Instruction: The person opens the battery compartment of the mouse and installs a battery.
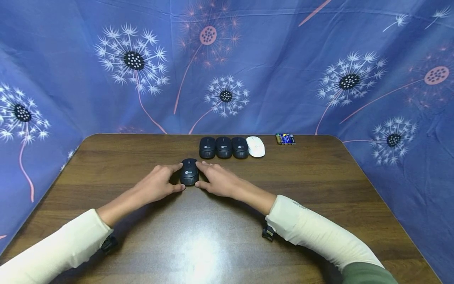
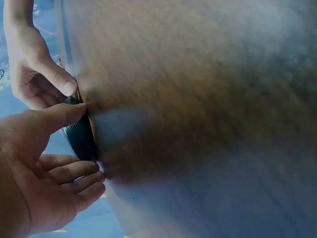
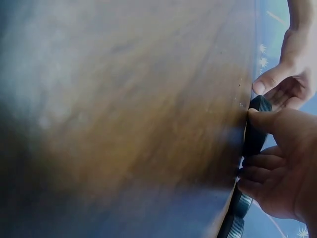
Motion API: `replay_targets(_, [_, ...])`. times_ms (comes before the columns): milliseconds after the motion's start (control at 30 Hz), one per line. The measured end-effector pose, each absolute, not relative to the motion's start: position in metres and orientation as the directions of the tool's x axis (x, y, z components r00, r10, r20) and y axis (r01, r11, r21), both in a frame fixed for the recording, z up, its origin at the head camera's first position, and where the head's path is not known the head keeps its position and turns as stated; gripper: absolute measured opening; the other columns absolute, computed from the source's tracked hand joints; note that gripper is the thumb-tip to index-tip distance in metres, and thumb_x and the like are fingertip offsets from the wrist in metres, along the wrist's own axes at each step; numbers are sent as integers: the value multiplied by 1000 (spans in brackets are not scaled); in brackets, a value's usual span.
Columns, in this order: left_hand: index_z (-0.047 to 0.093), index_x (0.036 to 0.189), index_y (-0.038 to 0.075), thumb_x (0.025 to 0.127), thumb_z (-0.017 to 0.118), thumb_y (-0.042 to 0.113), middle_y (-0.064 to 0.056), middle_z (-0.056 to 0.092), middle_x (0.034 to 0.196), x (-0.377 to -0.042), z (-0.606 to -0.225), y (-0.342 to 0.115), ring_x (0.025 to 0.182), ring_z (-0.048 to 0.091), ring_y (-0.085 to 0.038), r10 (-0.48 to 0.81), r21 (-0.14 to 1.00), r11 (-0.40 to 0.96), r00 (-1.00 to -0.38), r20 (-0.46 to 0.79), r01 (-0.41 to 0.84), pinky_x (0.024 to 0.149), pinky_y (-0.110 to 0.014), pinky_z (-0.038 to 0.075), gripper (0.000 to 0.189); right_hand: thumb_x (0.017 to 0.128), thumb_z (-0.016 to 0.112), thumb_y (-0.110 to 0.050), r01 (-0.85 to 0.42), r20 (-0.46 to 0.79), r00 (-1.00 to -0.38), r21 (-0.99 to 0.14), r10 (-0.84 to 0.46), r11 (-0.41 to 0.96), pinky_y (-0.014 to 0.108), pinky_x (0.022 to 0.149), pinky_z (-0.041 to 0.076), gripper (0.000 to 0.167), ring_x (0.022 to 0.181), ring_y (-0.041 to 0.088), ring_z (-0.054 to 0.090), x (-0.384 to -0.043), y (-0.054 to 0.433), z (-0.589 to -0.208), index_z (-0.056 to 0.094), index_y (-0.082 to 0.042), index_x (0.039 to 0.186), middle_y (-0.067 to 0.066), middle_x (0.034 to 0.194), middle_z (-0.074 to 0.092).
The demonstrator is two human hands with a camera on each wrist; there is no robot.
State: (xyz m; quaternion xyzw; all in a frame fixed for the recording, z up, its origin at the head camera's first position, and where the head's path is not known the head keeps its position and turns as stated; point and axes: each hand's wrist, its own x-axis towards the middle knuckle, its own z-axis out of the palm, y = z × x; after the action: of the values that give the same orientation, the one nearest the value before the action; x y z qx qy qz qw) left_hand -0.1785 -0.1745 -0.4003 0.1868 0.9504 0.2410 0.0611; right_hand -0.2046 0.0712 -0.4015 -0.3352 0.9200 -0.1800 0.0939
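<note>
A blue cloth (image 1: 276,59) printed with white and pink dandelions (image 1: 133,60) is hung behind a wood-grained table (image 1: 312,181). White glare (image 1: 202,256) is reflected from the table's near part.

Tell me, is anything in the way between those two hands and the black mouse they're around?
Nothing visible is. The left hand and right hand are at either side of the black mouse. The three other black mice and the white mouse sit farther back, to the right.
</note>
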Motion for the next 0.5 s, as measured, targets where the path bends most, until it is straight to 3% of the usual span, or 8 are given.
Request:
replay_targets(100, [56,157,-14,100,87,24,-37,63,154,-178,-399,-174,140,68,-44,400,470,809,-916,-1,353,119,-66,59,75,112,73,-38,-594,-36,-758,-376,-652,711,51,137,45,76,162,39,51,-204,71,-401,44,3,170,29,171,49])
replay_targets(200, [55,156,-15,103,85,25,-37,62,155,-178,-398,-175,147,62,-52,430,468,796,-903,9,384,123,-68,54,73,113,71,-39,-605,-24,-754,-365,-657,708,51,136,46,74,161,38,52,-205,71,-401,46,2,169,28,171,50])
replay_targets(500, [52,161,-11,109,77,33,-35,60,160,-178,-397,-185,151,59,-51,503,486,752,-864,16,446,128,-69,50,72,115,67,-36,-658,47,-701,-428,-712,619,47,138,44,66,162,38,51,-205,83,-399,51,4,165,27,170,53])
